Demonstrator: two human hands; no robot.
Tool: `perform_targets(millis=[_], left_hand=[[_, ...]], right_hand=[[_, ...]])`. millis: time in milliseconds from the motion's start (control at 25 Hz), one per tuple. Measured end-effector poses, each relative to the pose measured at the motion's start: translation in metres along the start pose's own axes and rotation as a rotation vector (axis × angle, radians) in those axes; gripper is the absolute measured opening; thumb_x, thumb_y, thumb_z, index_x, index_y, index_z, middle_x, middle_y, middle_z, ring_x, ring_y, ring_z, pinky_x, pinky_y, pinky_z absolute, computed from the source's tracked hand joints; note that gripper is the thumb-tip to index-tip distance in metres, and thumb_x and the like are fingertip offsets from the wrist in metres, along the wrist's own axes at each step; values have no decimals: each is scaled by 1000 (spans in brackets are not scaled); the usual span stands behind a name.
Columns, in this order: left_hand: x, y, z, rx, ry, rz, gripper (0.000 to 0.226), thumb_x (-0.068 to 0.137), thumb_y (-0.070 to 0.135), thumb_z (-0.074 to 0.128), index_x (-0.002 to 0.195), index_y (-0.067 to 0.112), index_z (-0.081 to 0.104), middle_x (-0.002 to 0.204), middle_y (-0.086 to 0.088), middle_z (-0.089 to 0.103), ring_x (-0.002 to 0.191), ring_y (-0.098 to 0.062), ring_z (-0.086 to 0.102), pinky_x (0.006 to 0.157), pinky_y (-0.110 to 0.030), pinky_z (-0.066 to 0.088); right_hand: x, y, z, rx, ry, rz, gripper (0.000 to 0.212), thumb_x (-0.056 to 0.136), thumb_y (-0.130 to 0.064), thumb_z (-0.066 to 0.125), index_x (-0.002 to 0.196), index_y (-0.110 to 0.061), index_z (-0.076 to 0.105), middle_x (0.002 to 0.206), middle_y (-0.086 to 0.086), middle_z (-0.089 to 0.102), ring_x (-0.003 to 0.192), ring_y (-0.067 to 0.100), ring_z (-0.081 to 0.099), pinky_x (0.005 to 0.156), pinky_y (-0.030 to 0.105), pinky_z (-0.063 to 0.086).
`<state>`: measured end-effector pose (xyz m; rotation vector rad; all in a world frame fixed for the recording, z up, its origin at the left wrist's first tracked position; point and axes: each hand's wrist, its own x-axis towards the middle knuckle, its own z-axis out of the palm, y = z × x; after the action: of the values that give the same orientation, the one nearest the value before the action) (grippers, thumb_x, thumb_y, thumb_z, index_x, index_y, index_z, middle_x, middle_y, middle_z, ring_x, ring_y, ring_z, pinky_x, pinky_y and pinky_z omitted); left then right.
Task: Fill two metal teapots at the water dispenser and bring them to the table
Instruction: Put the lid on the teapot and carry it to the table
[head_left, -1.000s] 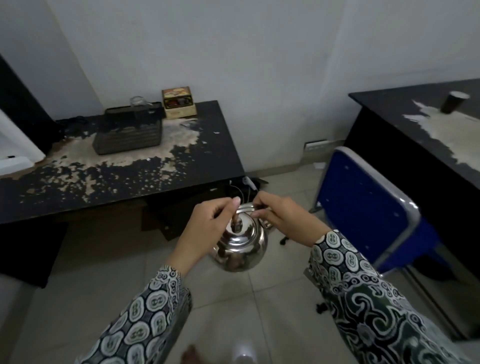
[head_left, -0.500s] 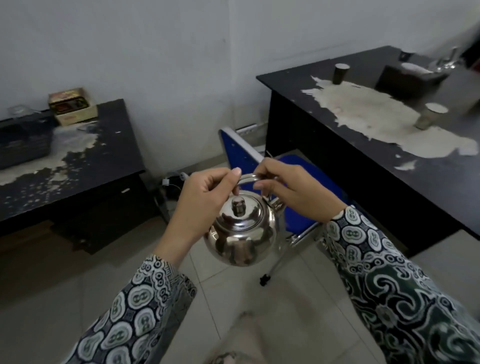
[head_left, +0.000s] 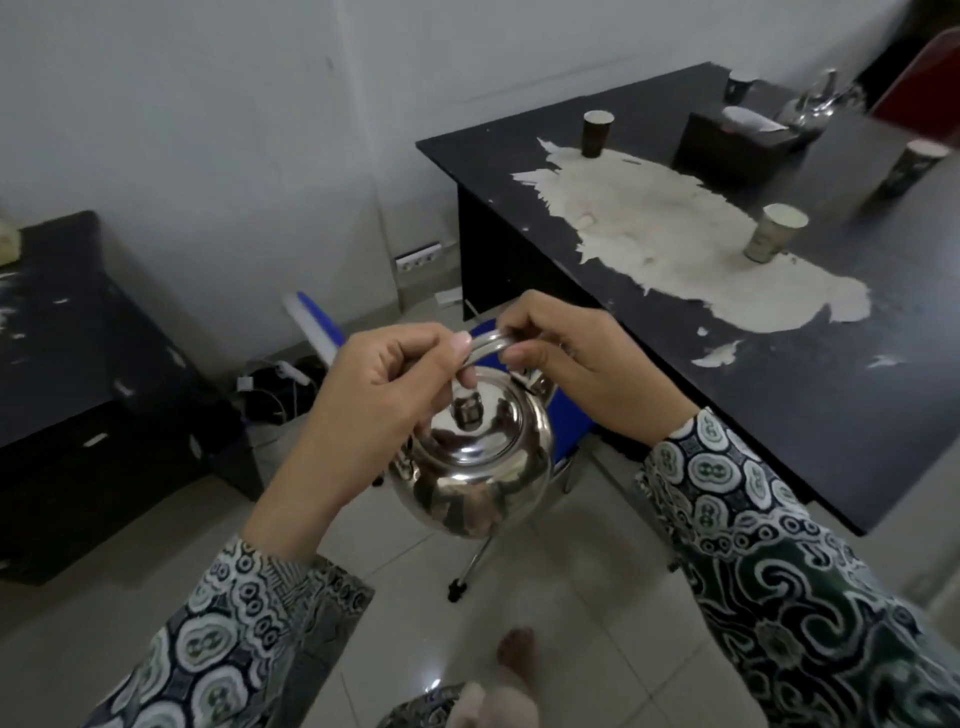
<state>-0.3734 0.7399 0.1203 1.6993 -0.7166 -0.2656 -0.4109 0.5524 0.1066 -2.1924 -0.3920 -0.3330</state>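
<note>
A shiny metal teapot (head_left: 475, 467) with its lid on hangs in the air in front of me, above the tiled floor. My left hand (head_left: 363, 405) and my right hand (head_left: 576, 364) both pinch its arched wire handle from either side. To the right stands a black table (head_left: 779, 415) with a worn pale patch. At its far end, blurred, sits a second metal teapot (head_left: 815, 106).
Several paper cups (head_left: 774, 231) and a dark tissue box (head_left: 737, 143) stand on the table. A blue chair (head_left: 566, 415) sits behind the teapot, by the table's side. A second black desk (head_left: 67, 353) is at left, with cables and a power strip (head_left: 285, 371) on the floor.
The view has swung right: the left desk slid out to the edge and the right table came closer. Both hands keep holding the teapot by its handle.
</note>
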Motion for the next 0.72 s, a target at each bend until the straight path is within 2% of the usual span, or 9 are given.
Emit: perform_targets(millis=[80,240,360,520,600,680,720], left_hand=[[31,-1,24,-6,-19,-3,33,84,38,52,63,16,61,40,6,42,41,-4,37,47,-13,34],[78,-1,65,-33,-62,-75,31,91,29,50,69,11,62,42,5,46,44,-5,42,52,-13,40],[109,-5,103,-60,-59,-116,31,91,30,46,76,10,64,46,4,50,50,-9,48,59,-20,46],[138,-11,159,-75,52,-180,30,85,36,43,72,19,64,54,-2,53,60,-29,55,66,-31,51],[150,-12,192,-79,136,-213,29,84,37,43,66,26,63,57,-6,55,67,-37,57,69,-37,52],[164,-14,230,-93,252,-251,29,82,38,44,70,22,64,55,-2,55,62,-27,57,66,-32,52],[173,-14,251,-97,308,-277,30,83,37,45,74,18,65,54,0,55,60,-21,56,64,-27,52]], right_hand=[[4,25,-29,-30,-13,20,15,91,-17,51,90,-3,56,77,-4,56,70,9,53,63,21,42],[9,72,-67,-21,64,41,20,91,-21,49,96,-3,58,86,6,60,77,11,55,69,25,46],[12,116,-94,-8,80,32,26,88,-27,52,100,-5,60,91,7,61,83,12,56,74,24,46],[5,169,-131,48,57,32,18,88,-18,55,104,-11,61,97,-1,61,89,5,58,77,19,49],[0,191,-151,107,103,100,21,83,-26,60,101,-15,59,99,-1,61,90,6,60,76,24,54],[-8,210,-176,153,152,187,23,79,-34,61,94,-17,56,92,-2,62,83,6,61,71,23,54],[-13,221,-191,167,121,239,21,80,-35,61,91,-17,57,86,-5,62,78,4,60,69,20,52]])
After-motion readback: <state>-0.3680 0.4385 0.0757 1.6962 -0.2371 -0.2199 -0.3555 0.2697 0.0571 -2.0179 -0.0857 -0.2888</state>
